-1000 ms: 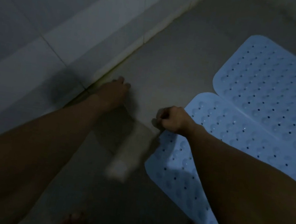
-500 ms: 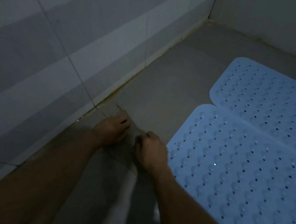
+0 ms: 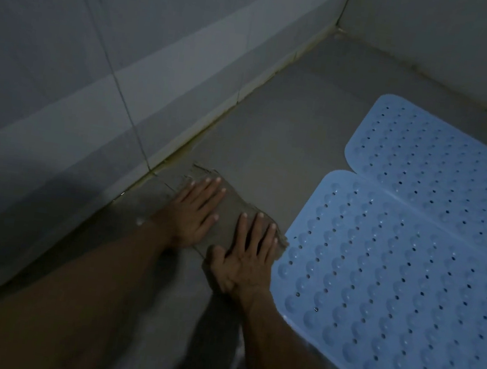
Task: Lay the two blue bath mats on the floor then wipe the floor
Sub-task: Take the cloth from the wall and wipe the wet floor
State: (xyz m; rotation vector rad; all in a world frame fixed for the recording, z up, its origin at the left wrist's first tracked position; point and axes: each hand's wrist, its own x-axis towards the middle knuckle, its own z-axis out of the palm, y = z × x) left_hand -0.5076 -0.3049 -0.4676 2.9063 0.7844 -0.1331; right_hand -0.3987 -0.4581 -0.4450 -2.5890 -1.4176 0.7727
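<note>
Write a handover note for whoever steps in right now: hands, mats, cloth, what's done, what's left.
Left hand: flat, fingers spread, pressing the cloth onto the floor.
Right hand: flat on the same cloth, beside the near mat.
Mats: near mat and far mat both lie flat, side by side, right of the hands.
Cloth: spread out near the wall.
Done: both mats laid.
Left: wipe the floor; the cloth is in place for it.
</note>
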